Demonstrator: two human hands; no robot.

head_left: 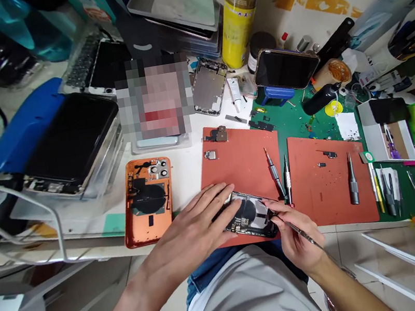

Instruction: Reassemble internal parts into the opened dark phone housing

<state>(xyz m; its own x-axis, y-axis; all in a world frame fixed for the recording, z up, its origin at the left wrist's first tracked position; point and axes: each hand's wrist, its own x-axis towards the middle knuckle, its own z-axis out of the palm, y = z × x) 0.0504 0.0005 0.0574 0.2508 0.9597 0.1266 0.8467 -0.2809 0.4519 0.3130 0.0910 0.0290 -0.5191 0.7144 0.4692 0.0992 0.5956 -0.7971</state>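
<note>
An opened phone [249,218], its inner parts and circuit board bare, lies tilted at the front edge of the left red mat. My left hand [198,222] holds its left end, fingers stretched over the frame. At its right end, my right hand [297,231] pinches a thin metal tool [306,237], with its tip hidden by my fingers. To the left rests an orange phone back housing [148,201]. Two screwdrivers, one [273,171] beside the other [287,177], lie beyond the phone. Small phone parts, including a camera module [221,134], sit at the mat's far left corner.
A second red mat [328,199] carries tiny parts and a grey screwdriver [352,180]. Behind stand a propped phone [286,68] and a yellow can [237,30]. Large phones [71,140] and white cables [54,221] occupy the left. Tools and a white box [385,132] line the right.
</note>
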